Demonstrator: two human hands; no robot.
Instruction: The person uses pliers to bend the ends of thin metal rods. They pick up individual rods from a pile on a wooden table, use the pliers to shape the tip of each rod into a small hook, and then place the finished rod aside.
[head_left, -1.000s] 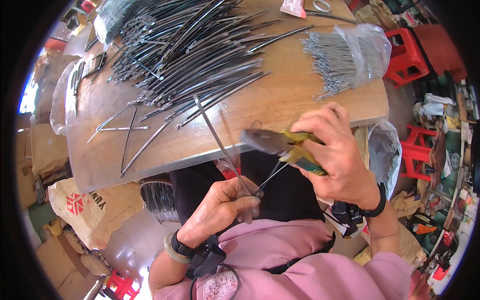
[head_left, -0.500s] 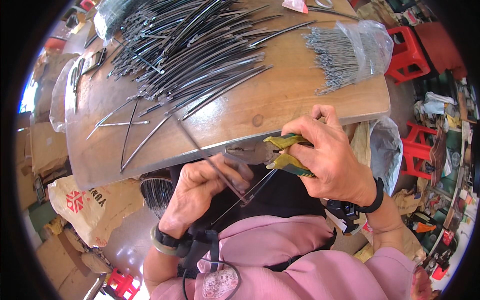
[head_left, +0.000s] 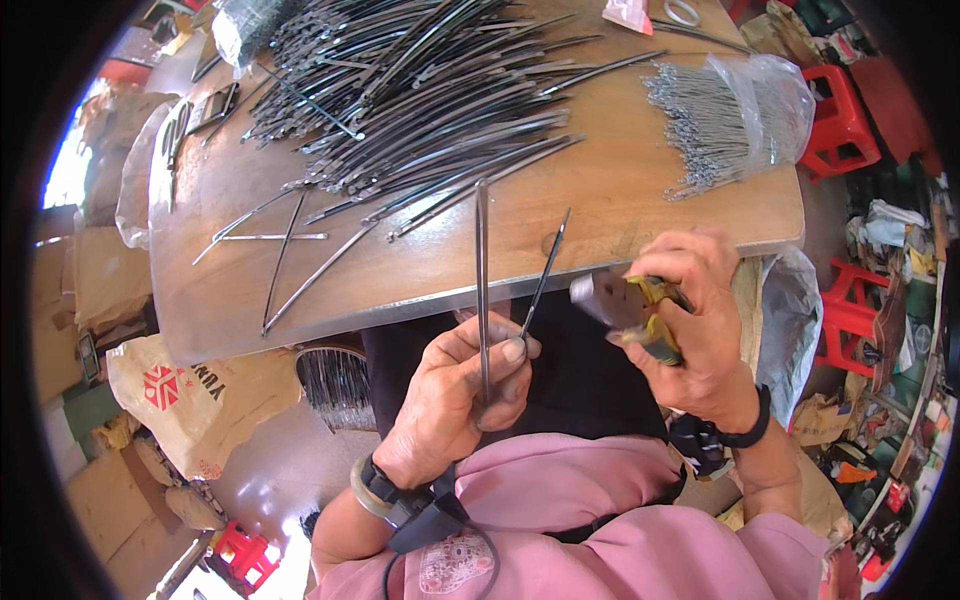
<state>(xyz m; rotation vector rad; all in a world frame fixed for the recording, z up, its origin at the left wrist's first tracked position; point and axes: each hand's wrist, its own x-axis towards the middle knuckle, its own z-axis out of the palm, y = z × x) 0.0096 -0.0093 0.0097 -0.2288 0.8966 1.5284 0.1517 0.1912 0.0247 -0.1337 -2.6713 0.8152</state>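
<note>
My left hand [head_left: 458,378] is closed in front of the table edge, pinching a long, thin dark metal strip [head_left: 482,260] that stands upright. Between the same fingers a slimmer dark rod [head_left: 546,272] leans up to the right. A pair of pliers [head_left: 655,338] with yellow and dark green handles is gripped in my right hand [head_left: 705,335], to the right of the strips and apart from them. Their jaws point left and are smeared by motion. Beyond my hands, a large heap of similar dark strips [head_left: 430,135] covers much of the wooden table [head_left: 620,170].
Thin grey wire pieces [head_left: 700,125] lie partly in a clear plastic bag [head_left: 775,110] at the table's right. Several loose strips [head_left: 315,280] rest near the front left edge. Below are a printed paper sack [head_left: 225,400] and a bundle of strips [head_left: 345,395]; red stools [head_left: 840,125] stand at right.
My left hand has moved right and turned the long strip upright, with the slim rod now pointing up. The pliers have moved right, away from the left hand. The view has shifted slightly.
</note>
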